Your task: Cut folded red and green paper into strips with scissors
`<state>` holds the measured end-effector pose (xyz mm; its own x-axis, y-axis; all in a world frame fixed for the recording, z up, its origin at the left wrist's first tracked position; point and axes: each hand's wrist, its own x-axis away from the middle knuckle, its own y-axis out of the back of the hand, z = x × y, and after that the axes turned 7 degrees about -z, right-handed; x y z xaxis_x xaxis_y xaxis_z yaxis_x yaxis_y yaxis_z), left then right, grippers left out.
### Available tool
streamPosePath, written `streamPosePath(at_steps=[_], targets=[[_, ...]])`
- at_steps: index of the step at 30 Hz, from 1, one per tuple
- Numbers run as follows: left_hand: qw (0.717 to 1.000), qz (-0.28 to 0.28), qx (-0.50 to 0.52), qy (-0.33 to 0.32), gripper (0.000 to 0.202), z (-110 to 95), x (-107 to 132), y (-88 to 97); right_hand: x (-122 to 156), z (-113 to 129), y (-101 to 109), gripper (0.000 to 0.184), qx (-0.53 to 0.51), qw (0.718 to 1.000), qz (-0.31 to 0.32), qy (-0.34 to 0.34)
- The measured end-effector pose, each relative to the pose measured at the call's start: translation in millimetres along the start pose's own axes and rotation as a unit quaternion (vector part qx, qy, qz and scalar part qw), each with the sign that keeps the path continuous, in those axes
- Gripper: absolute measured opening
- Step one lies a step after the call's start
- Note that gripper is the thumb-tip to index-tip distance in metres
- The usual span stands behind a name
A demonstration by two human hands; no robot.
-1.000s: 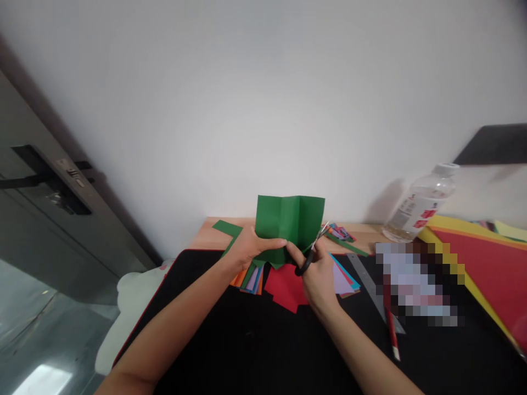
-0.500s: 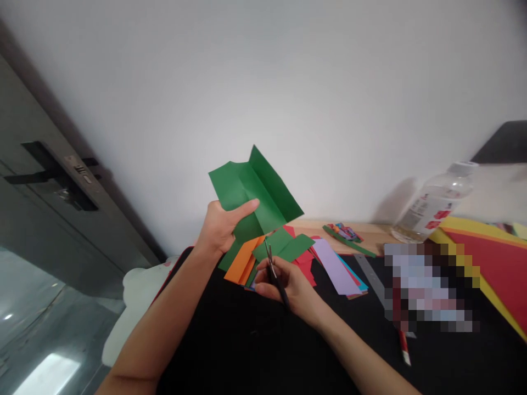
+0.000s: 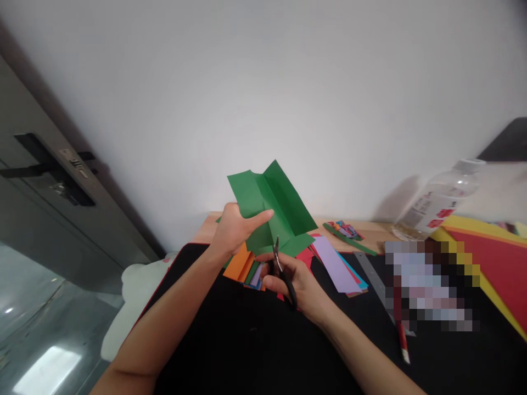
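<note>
My left hand (image 3: 235, 229) pinches a creased green paper sheet (image 3: 275, 204) and holds it up, tilted, above the black mat (image 3: 247, 340). My right hand (image 3: 297, 285) grips black-handled scissors (image 3: 284, 269) whose blades point up into the sheet's lower edge. Under both hands lies a fan of coloured paper pieces (image 3: 247, 267) in orange, green, blue and red. A lilac strip (image 3: 335, 264) lies just to the right of them.
A clear plastic bottle (image 3: 438, 200) stands at the back right beside large red and yellow sheets (image 3: 494, 263). A metal ruler (image 3: 373, 277) and a red pencil (image 3: 402, 343) lie right of my hand. Small paper scraps (image 3: 343, 230) sit near the wall. A door (image 3: 49, 181) is at left.
The green sheet was lifted and turned from facing me to a tilt. My right hand swung the scissors from the sheet's right side to beneath it, blades up into its lower edge.
</note>
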<state>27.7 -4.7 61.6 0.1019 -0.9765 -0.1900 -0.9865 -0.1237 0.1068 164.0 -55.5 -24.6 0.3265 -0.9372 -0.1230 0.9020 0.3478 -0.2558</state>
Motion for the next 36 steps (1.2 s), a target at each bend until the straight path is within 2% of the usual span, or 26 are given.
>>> streamPosePath(at_steps=[21, 36], targets=[[0.999, 0.028, 0.003, -0.03, 0.026, -3.6, 1.9, 3.4, 0.5, 4.5, -3.1, 0.04, 0.018, 1.0, -0.017, -0.005], [0.999, 0.009, -0.038, -0.024, 0.029, -3.9, 2.7, 4.3, 0.0, 5.6, -4.2, 0.04, 0.014, 1.0, -0.022, -0.004]])
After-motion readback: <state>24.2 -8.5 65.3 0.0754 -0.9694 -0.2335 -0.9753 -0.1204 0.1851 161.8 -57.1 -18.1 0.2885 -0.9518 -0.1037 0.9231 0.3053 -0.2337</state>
